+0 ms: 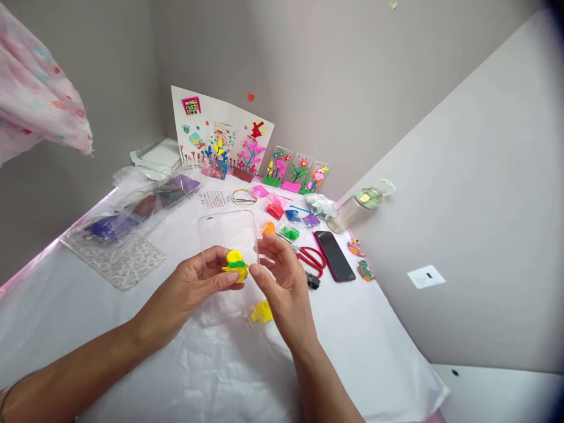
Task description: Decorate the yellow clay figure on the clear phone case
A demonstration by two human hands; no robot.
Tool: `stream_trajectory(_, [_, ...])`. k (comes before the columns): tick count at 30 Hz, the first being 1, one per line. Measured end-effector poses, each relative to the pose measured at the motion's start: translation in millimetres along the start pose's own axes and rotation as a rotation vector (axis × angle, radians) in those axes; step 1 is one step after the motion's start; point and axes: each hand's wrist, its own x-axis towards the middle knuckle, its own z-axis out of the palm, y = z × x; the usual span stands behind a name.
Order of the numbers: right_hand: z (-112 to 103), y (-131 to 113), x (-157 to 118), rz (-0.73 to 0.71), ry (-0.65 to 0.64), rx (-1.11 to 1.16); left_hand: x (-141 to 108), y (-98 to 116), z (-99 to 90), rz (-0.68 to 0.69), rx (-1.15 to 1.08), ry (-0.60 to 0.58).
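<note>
Between the thumb and fingers of my left hand [200, 279] is a small yellow modelling clay figure [237, 275] with a green band around its middle. My right hand [282, 282] is just to the right of it, thumb and fingers apart and curved. Its thumb tip comes close to the figure's edge; whether they touch I cannot tell. Behind and below both hands is a clear phone case [229, 220], partly covered by them. Under my right hand a packet of yellow clay [262, 312] lies on the white cloth.
Red-handled scissors [315, 258] and a black phone [333, 257] lie to the right, with a bottle [359, 205] beyond. Several wrapped clay packets, such as a red one [275, 211], lie ahead. Decorated cases [277, 166] lean on the wall. Plastic bags [150, 200] lie left.
</note>
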Motion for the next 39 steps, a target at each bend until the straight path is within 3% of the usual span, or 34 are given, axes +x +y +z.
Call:
stream_trajectory(3, [1.6, 1.2, 0.4, 0.092, -0.076, 0.105, 0.4, -0.4, 0.1, -0.003, -0.003, -0.013])
stream_trajectory(9, [4.7, 1.0, -0.3, 0.096, -0.061, 0.119, 0.5, -2.8, -1.7, 0.000, 0.025, -0.068])
stream_trajectory(22, [-2.2, 9.3, 5.2, 0.215, -0.089, 0.363, 1.2, -1.0, -0.6, -0.025, 0.000, -0.039])
stream_trajectory(32, [2.3, 11.2, 11.4, 0.391, 0.024, 0.548, 5.2, -3.3, -8.7, -0.035, 0.015, 0.027])
stream_trajectory(39, [9.2, 15.4, 11.4, 0.370, 0.095, 0.603, 10.4, -10.1, -8.0, 0.001, 0.124, 0.080])
